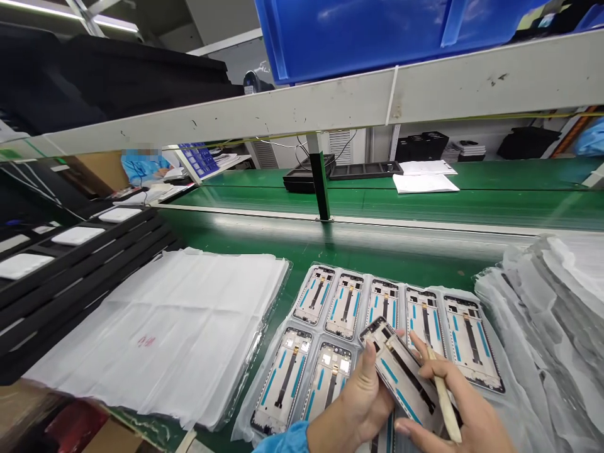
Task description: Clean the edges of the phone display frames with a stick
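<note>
My left hand (pixel 361 402) grips a phone mid-frame (pixel 408 377) by its left edge, thumb along the side, holding it tilted above a clear plastic tray (pixel 243 423). The frame shows a silver back, a dark ribbon cable and blue strips. Over its right side, my right hand (pixel 472 406) holds a beige stick-like tool (pixel 442 396) between its fingers, the fingertips close to the frame's edge. Several similar phone frames (pixel 344 306) lie in the tray's pockets in rows. My hands partly hide the lower row.
White wrapped sheets or trays (pixel 155 333) lie stacked on the left. Crumpled translucent plastic trays (pixel 552 352) are piled at the right. A low shelf beam (pixel 292 113) carries a blue bin (pixel 377 38). Behind stand a post (pixel 321 189) and papers (pixel 425 182); a person in blue (pixel 141 167) sits far left.
</note>
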A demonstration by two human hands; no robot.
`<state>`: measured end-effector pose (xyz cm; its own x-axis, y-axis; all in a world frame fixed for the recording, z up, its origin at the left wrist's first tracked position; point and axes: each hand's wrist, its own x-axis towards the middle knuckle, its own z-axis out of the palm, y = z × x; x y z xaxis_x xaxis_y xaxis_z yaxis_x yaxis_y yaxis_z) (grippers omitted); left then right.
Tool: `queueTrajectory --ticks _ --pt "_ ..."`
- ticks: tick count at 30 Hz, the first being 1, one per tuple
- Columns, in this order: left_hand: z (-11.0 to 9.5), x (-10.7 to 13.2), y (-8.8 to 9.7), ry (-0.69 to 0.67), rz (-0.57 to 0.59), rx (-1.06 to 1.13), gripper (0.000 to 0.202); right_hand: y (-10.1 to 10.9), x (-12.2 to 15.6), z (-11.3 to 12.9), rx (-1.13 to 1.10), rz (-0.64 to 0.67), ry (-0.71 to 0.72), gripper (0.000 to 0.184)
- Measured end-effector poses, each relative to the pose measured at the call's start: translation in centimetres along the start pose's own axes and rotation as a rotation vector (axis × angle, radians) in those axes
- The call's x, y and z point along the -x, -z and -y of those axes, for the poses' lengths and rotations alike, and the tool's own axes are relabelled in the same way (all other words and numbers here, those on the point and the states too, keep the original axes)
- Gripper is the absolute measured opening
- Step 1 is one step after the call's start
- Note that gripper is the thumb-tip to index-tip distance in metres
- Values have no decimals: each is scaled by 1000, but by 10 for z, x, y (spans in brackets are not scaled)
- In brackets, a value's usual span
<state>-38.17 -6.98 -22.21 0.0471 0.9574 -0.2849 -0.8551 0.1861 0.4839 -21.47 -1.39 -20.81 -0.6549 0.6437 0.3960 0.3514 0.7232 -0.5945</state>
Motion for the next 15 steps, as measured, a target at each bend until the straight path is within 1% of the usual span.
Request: queueTrajectory --ticks 2,4,6,8,9,12,15 --pt "-2 -1 2 -59 -78 15 94 -3 1 -4 8 -18 -12 39" --pt "-3 -2 2 -86 -122 19 89 -4 2 -8 -8 9 -60 35" --pt "-4 -2 0 -81 -128 11 84 -1 1 -10 -66 57 -171 35" --pt "-6 -1 -3 -70 -111 23 83 5 -2 -9 -137 59 -268 38" --pt "-6 -1 -4 -63 -101 34 84 7 -4 -8 -166 42 -292 39" --pt "-7 -1 -4 -36 -85 58 88 14 -11 -4 -233 -23 -278 39" --pt "-6 -2 -2 -28 -102 61 88 16 -14 -2 -275 -46 -257 35"
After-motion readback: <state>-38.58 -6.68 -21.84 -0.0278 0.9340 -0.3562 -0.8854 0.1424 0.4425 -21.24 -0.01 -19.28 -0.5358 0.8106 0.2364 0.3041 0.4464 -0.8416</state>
